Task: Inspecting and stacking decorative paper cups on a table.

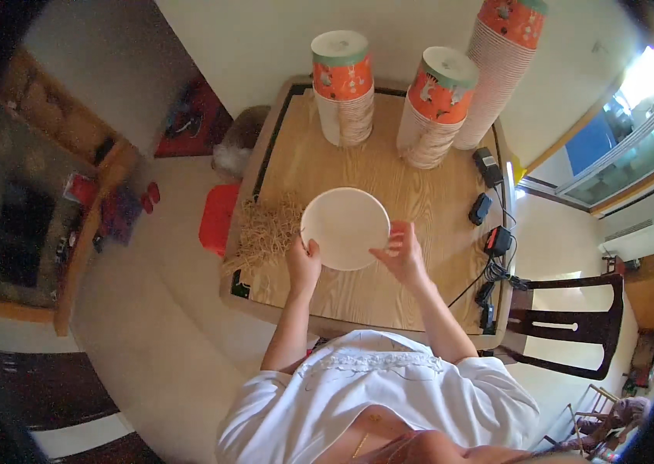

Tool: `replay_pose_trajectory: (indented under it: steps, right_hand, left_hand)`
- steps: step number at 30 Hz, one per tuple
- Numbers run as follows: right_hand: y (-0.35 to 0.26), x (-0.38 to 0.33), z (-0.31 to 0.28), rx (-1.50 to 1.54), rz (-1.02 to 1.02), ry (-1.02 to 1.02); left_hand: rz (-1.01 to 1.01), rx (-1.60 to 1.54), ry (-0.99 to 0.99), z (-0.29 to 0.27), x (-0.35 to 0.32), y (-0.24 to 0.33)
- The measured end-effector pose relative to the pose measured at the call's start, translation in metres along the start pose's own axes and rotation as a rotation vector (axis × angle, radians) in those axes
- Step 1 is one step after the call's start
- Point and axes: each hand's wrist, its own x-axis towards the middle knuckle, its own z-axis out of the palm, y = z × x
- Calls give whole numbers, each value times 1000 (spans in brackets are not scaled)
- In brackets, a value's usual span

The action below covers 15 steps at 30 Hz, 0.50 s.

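Bowl [344, 228] over the table [435, 205] — your left hand [305, 267] pinches its rim; whether your right hand [406, 259] pinches too, I can't tell. Three stacks [342, 81] stand beyond, loose strands [271, 230] lie left — work looks part-done.

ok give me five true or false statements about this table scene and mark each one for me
1. The white round tub is between the left hand and the right hand. True.
2. The pile of tan strands lies to the right of the tub. False: the pile lies to its left.
3. Three stacks with orange and green tops stand toward the far side of the table. True.
4. The black adapters lie along the table's left edge. False: they lie toward its right edge.
5. The chair at the right is dark. True.
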Motion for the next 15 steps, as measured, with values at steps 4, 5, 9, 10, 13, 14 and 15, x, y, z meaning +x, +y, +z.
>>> replay_pose_trajectory:
  steps: [4,5,9,10,13,14,15]
  right_hand:
    - [-16,-8,19,-303,-124,110]
    - [-17,-7,19,-310,-89,168]
    - [-22,3,16,-157,-132,228]
    - [-22,5,13,14,-80,174]
    - [-22,10,6,391,56,26]
    - [-21,12,4,595,142,-70]
    - [-17,16,2,621,160,-100]
  left_hand:
    - [0,2,80,2,-2,-12]
    - [47,80,87,2,-3,-7]
    - [0,-89,103,4,-5,-12]
    - [-168,-183,53,3,-4,-10]
    - [-238,-205,-32,-1,-4,-35]
    - [-141,-136,-65,-1,-5,-50]
    - [-140,-136,-70,-1,-4,-45]
